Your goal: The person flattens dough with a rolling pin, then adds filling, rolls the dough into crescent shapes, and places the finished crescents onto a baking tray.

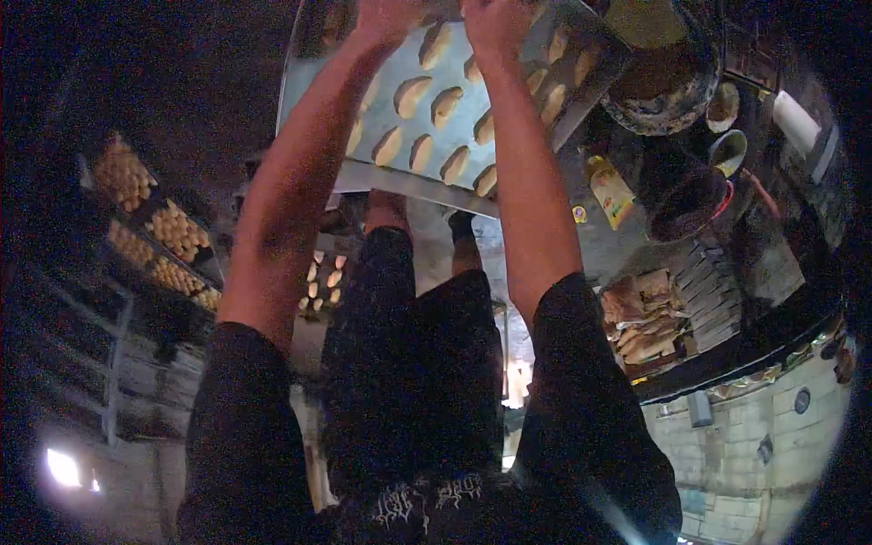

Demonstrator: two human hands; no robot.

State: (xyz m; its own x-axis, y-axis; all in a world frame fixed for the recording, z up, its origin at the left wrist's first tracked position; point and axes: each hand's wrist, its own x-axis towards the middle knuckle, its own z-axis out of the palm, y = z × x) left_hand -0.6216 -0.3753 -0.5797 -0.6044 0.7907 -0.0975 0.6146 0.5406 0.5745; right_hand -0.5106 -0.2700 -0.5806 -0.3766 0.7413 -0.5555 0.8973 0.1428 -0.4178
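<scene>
A large metal baking tray [386, 74] lies in front of me, with rows of pale, elongated dough pieces [411, 96] on it. Both arms reach over this tray to the top of the view. My left hand [389, 16] looks curled, its fingertips cut off by the frame's edge. Close beside it, my right hand [497, 25] is also curled, with part of the thumb showing. Whatever lies between the fingers of either hand is out of sight.
At right stand a large round pot [658, 91], a yellow packet [610, 193] and a dark bowl [690, 205]. Brown paper-like pieces [643, 318] are piled lower right. Trays of many round, pale items [178, 231] sit at left. My legs are below the tray.
</scene>
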